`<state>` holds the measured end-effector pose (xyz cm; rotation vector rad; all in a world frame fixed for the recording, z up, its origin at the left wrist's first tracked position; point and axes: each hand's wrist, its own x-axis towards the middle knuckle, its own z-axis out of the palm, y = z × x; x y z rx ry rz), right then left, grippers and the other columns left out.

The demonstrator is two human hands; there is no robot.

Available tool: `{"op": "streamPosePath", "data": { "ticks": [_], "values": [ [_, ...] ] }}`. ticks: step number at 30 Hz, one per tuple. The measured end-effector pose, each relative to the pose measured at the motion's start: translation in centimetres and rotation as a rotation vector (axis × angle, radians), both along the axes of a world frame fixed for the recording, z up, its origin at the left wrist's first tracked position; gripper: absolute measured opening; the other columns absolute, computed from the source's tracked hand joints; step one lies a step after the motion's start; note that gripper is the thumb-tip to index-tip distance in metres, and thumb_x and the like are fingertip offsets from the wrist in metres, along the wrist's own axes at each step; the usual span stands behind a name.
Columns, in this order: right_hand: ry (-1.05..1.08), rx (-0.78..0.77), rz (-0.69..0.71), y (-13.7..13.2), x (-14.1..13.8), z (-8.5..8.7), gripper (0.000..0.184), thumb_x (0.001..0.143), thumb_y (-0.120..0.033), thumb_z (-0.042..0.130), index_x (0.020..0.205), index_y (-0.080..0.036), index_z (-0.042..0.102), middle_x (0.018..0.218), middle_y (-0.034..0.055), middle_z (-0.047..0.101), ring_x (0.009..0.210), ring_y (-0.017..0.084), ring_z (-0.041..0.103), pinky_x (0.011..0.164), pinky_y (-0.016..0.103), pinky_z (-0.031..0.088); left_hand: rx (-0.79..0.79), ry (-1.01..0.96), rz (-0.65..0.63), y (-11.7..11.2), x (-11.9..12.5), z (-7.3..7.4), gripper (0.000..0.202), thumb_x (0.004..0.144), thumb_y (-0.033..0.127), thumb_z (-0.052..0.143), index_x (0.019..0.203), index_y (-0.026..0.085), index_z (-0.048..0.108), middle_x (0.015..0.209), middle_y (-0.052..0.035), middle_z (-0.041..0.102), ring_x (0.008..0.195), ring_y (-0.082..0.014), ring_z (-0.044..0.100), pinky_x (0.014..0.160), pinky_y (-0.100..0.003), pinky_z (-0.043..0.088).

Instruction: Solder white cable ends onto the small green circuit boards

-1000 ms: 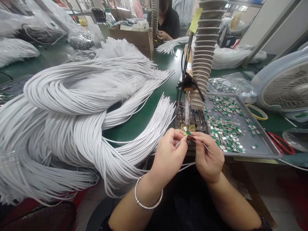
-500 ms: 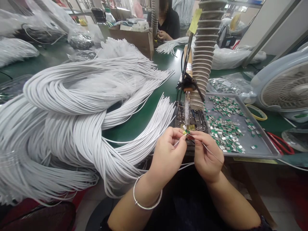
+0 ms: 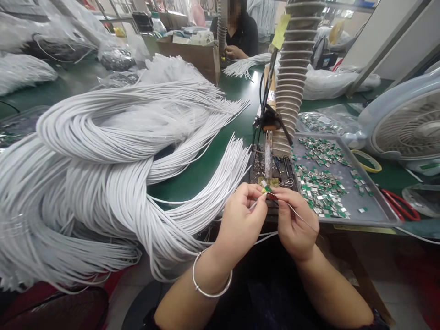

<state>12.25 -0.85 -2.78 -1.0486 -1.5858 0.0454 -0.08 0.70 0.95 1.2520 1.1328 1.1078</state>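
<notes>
The fingertips of my left hand (image 3: 242, 220) are pinched, and a white cable (image 3: 266, 237) runs out below its palm. A small green circuit board with a metal plug (image 3: 266, 185) sits at these fingertips, beneath the tip of an upright soldering iron (image 3: 268, 158). Close beside it, my right hand (image 3: 297, 220) pinches a thin solder wire (image 3: 302, 219), which trails back over the fingers. Both sets of fingertips nearly meet, so the exact contact between cable, board and wire is hidden.
Large bundles of white cables (image 3: 113, 183) cover the left side. A grey tray (image 3: 364, 183) of several loose plug boards lies right, near red-handled pliers (image 3: 400, 204) and a fan (image 3: 419, 123). A ribbed hose (image 3: 294, 68) hangs behind the iron. Another person (image 3: 237, 36) sits opposite.
The plug board at my fingertips has tilted slightly, and its metal end shows a little more clearly. Both hands stay in nearly the same place.
</notes>
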Motion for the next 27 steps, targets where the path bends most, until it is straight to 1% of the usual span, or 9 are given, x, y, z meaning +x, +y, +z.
{"op": "streamPosePath", "data": {
  "ticks": [4,8,14,20,27],
  "values": [
    [-0.002,0.005,-0.001,0.15,0.04,-0.17,0.023,0.084,-0.005,0.05,0.098,-0.021,0.061,0.094,0.0062,0.07,0.089,0.018,0.067,0.078,0.035,0.057,-0.003,-0.011,-0.001,0.09,0.12,-0.06,0.007,0.079,0.02,0.054,0.073,0.017,0.05,0.091,-0.006,0.06,0.08,-0.0152,0.061,0.073,-0.03,0.049],
    [-0.014,0.027,-0.012,0.34,0.05,0.0,0.024,0.084,-0.005,0.05,0.098,-0.021,0.061,0.092,0.0057,0.069,0.089,0.018,0.067,0.078,0.034,0.056,-0.005,0.013,0.003,0.13,0.15,-0.06,0.008,0.078,0.021,0.054,0.073,0.018,0.049,0.091,-0.0061,0.061,0.075,-0.0151,0.06,0.069,-0.031,0.049],
    [-0.02,0.043,-0.009,0.48,0.02,0.2,0.024,0.084,-0.004,0.051,0.098,-0.02,0.062,0.093,0.006,0.069,0.09,0.017,0.066,0.078,0.033,0.056,0.006,0.023,0.015,0.08,0.06,0.25,0.008,0.079,0.022,0.054,0.074,0.017,0.05,0.092,-0.0072,0.061,0.082,-0.0172,0.061,0.073,-0.032,0.048],
    [-0.025,0.055,-0.001,0.55,-0.02,0.21,0.024,0.084,-0.004,0.052,0.099,-0.02,0.062,0.094,0.006,0.069,0.09,0.017,0.066,0.079,0.033,0.056,0.011,-0.012,0.018,-0.01,0.12,0.66,0.006,0.078,0.02,0.054,0.073,0.017,0.05,0.091,-0.0062,0.061,0.079,-0.0156,0.061,0.07,-0.029,0.049],
    [-0.027,0.051,-0.019,0.36,-0.13,0.42,0.022,0.084,-0.006,0.051,0.096,-0.02,0.062,0.091,0.0058,0.07,0.087,0.018,0.068,0.076,0.034,0.057,0.002,-0.009,0.015,-0.11,0.06,0.17,0.007,0.078,0.02,0.055,0.073,0.017,0.051,0.091,-0.0061,0.061,0.079,-0.015,0.061,0.07,-0.028,0.05]
  ]
}}
